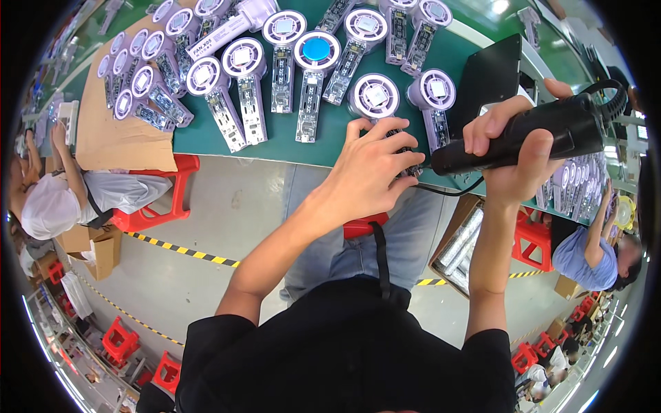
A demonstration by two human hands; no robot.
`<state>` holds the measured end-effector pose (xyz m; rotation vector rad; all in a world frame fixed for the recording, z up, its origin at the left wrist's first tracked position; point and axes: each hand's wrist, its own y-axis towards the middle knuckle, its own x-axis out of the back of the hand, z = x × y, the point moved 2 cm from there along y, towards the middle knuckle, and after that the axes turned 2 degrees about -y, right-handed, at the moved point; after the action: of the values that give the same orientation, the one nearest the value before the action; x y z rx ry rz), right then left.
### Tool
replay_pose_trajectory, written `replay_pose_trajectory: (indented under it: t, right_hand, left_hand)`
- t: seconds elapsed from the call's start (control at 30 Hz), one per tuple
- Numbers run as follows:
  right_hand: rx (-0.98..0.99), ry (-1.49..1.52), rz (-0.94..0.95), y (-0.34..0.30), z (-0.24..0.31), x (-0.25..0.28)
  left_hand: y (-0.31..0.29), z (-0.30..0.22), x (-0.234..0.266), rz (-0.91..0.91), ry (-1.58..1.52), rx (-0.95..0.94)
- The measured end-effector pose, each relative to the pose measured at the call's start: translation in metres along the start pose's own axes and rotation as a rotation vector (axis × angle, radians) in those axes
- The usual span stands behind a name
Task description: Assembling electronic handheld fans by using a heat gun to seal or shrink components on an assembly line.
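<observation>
Grips a black electric screwdriver (547, 134) in the right hand (523, 171), fingers curled over the far side and thumb wrapped round the near side. Points the front end to the left, just beside the left hand (370, 162). Covers the handle of a purple handheld fan (375, 95) with that left hand, fingers bent and a bit spread. Cannot tell about a pinch there, with most of the handle hidden under the fingers. Has this fan lying near the front edge of the green tabletop (275, 140), round head turned away from the body, white square on the head facing up.

Has a second purple fan (432, 88) just to the right, with its handle close to the front end of the screwdriver. Has many more fans (243, 56) in a crowd to the left and farther back, lots of them with bare circuit boards (309, 103) showing in their handles. Can see a bright blue disc (317, 49) on one fan head. Can also see a brown cardboard sheet (131, 148) under the group on the far left, and a black panel (490, 76) past the screwdriver. Shares the room with a person in a white shirt (51, 206) on the left and a person in a light blue shirt (585, 258) on the right.
</observation>
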<state>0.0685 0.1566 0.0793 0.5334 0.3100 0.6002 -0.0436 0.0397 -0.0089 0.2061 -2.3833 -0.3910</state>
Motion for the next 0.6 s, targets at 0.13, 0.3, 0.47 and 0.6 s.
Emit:
replay_pose_trajectory:
  t: [0.13, 0.3, 0.47, 0.6]
  right_hand:
    - [-0.036, -0.050, 0.042, -0.004, 0.005, -0.002]
    - [-0.092, -0.128, 0.091, -0.006, 0.006, -0.006]
    - [-0.091, -0.184, 0.104, -0.010, 0.014, -0.011]
    - [-0.106, -0.198, 0.090, -0.011, 0.019, -0.013]
  left_hand:
    - [0.000, -0.001, 0.000, -0.006, 0.002, -0.004]
    - [0.000, 0.000, -0.001, -0.009, -0.004, 0.001]
    - [-0.001, 0.001, -0.002, -0.021, -0.011, -0.002]
    - [-0.002, 0.001, -0.001, -0.024, -0.018, -0.003]
